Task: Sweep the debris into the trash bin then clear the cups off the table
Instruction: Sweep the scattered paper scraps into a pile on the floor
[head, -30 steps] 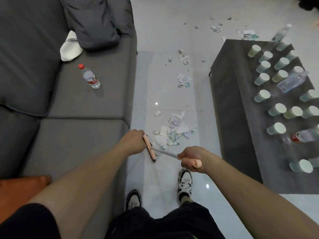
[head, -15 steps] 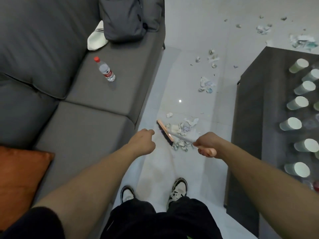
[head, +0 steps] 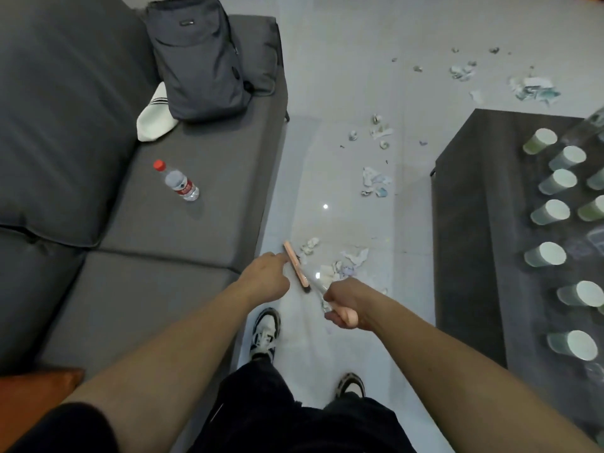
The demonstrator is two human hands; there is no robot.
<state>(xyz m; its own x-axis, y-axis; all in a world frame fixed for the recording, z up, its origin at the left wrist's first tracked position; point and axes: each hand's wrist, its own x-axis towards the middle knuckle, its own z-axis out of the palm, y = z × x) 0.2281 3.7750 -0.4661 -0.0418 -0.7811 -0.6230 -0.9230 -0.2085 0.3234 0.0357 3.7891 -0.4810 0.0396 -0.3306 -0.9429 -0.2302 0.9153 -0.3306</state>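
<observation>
Sweeping barely started. Right hand (head: 346,307) wrapped round pink handle of broom (head: 295,268); broom head low over the floor (head: 343,44), just left of the nearest heap of debris (head: 346,266). Left hand (head: 266,277) holding nothing, fingers loosely curled, forefinger out toward the broom head; contact uncertain. More debris lying farther up the floor in loose patches, well apart. No trash bin in view. Cups (head: 552,212) all on the dark table (head: 464,223) at right, none cleared.

Debris: torn, crumpled paper scraps, pale with blue-green print, light. Floor glossy, smooth tile. Cups: paper, tapered, white inside. Table matt, dark. Broom head narrow, dark bristles.
</observation>
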